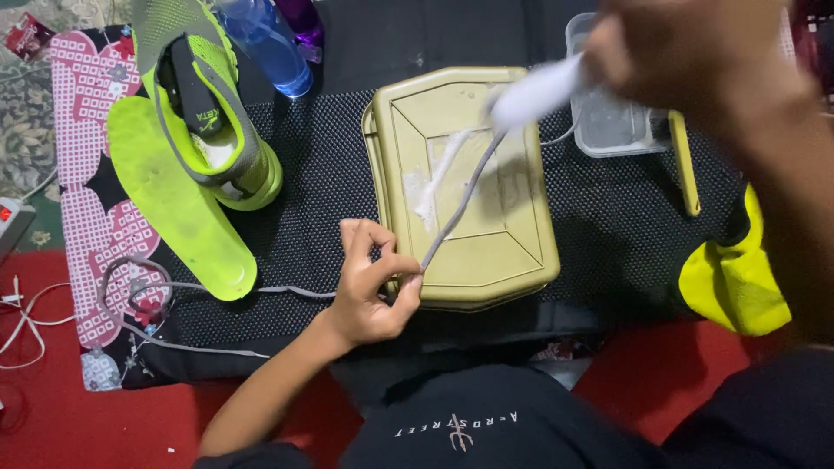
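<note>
My left hand point(373, 291) pinches a grey shoelace point(456, 213) at the near edge of an olive plastic lid point(512, 252). The lace runs taut across the lid up to my right hand point(695, 52), which is blurred and grips a white brush-like object point(539, 91) against the lace. White foam point(430, 187) streaks the lid. The rest of the lace point(287, 291) trails left over the black mat.
A neon yellow and grey shoe point(204, 104) and its yellow insole point(178, 204) lie at left. A blue spray bottle point(265, 43) stands behind. A clear plastic tub point(612, 122), a yellow stick point(685, 165) and a second yellow shoe point(738, 278) are at right. White cables point(22, 317) lie on the red floor.
</note>
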